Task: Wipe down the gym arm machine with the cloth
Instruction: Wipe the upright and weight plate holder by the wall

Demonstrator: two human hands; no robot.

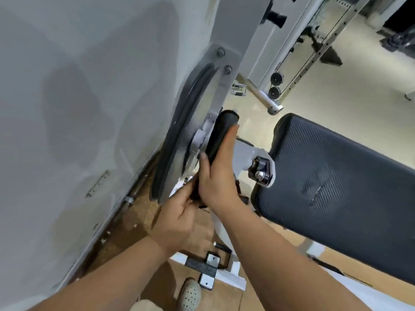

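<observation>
Snugly, right hand (216, 178) wraps the handle (221, 131); left hand (179, 218) pinches cloth (196, 195).

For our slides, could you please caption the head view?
Right hand holds the black handle; left hand pinches a dark cloth below.

**Much Kept From View**

The cloth (198, 198) is all but hidden. Only a dark scrap shows between the two hands, and its edges cannot be made out. The left hand (182, 223) curls round that scrap, its fingertips tucked out of sight. The right hand (215, 182) covers the lower part of the grip (221, 131) it holds. The pulley (179, 140) beside it is smeared with blur. The pad (336, 187) runs off the right edge, and the shoe (190, 294) is cut by the bottom one. The far rack (314, 48) is too soft to read in any detail.
</observation>
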